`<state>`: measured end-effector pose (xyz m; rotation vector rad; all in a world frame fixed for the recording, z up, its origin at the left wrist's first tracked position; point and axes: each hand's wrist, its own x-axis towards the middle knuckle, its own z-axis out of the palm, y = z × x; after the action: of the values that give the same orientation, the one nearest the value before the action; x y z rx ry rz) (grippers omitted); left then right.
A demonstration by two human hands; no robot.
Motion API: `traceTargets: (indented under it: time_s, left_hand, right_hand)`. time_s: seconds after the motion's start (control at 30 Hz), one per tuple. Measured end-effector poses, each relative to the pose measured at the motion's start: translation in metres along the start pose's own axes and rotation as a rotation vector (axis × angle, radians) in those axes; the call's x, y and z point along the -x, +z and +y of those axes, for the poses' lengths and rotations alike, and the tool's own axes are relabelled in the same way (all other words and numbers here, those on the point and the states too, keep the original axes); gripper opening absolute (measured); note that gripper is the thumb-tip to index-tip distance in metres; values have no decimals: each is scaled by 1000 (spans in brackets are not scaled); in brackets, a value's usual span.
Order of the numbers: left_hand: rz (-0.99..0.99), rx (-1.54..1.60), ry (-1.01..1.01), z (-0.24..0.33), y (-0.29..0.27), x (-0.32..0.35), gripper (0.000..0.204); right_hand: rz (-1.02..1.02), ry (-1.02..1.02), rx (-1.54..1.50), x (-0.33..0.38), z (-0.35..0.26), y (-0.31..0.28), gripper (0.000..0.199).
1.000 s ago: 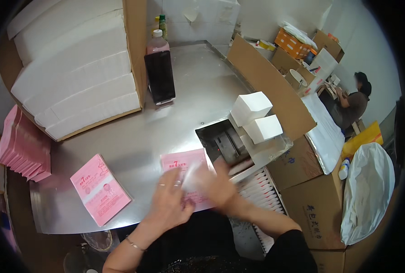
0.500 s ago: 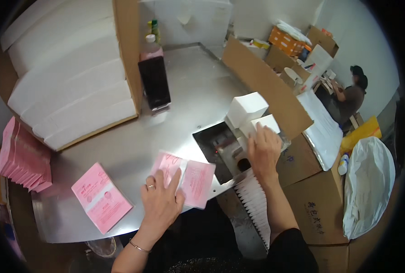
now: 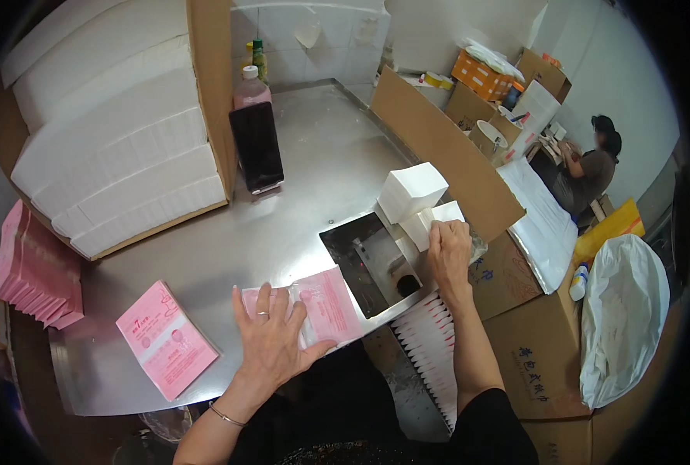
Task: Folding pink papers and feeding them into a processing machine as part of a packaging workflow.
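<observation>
My left hand [image 3: 271,335] lies spread over a pink printed plastic bag [image 3: 336,298] at the metal table's front edge. Beside a rectangular opening [image 3: 358,271] in the tabletop, my right hand [image 3: 450,256] pinches the top of a small stack of folded white tissues [image 3: 447,211]; its fingertips are partly hidden. Just behind that stands another white tissue stack [image 3: 412,191]. A neat pile of pink bags [image 3: 167,339] lies left of my left hand.
A carton [image 3: 212,101] full of white tissue stacks rises at the left, with more pink packets [image 3: 39,267] beside it. A phone [image 3: 257,147] leans on a bottle [image 3: 252,91]. Cardboard [image 3: 446,151] borders the table's right side. Below right hangs a white plastic bag [image 3: 624,318]. Another person [image 3: 589,167] sits far right.
My right hand's fingers have closed on the white tissue stack. My left hand has shifted slightly left and spread flatter over the pink bag. The view has moved slightly.
</observation>
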<state>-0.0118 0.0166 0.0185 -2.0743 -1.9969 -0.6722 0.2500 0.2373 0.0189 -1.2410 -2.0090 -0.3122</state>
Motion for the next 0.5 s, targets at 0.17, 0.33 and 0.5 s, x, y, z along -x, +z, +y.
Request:
traceTargets:
  time_s: [0.17,0.33,0.5]
  left_hand:
    - [-177,87,-71,7,-4,1,50]
    - [-126,163,19,16,2,13,42]
    - [-132,181,-118,-5,-17,12,72]
  right_hand:
    - [14,-17,-9,2,3,-4,19]
    - [51,-201,-134,12,-26,-1,45]
    - [-225,-841,-515,90,-157,-50,41]
